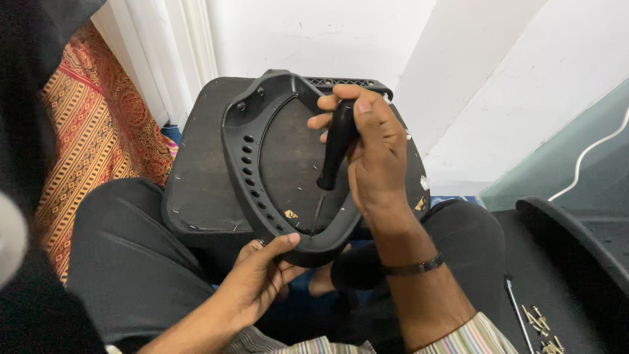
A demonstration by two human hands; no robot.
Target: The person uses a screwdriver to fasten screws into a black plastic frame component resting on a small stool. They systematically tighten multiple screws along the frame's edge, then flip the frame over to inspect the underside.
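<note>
A black plastic ring-shaped frame (244, 141) with a row of holes lies on a black padded seat panel (196, 170) resting across my lap. My left hand (265, 272) grips the frame's near bottom edge, thumb on top. My right hand (370, 147) is closed around the black handle of a screwdriver (335, 147), held nearly upright. Its thin shaft points down to the frame's lower inner rim, just above my left thumb. A dark band sits on my right wrist.
Several loose screws (540, 324) and a thin metal tool (517, 308) lie on a dark surface at the lower right, beside another black curved part (576, 239). A patterned orange carpet (92, 144) is at left, white walls behind, a white cable (590, 154) at right.
</note>
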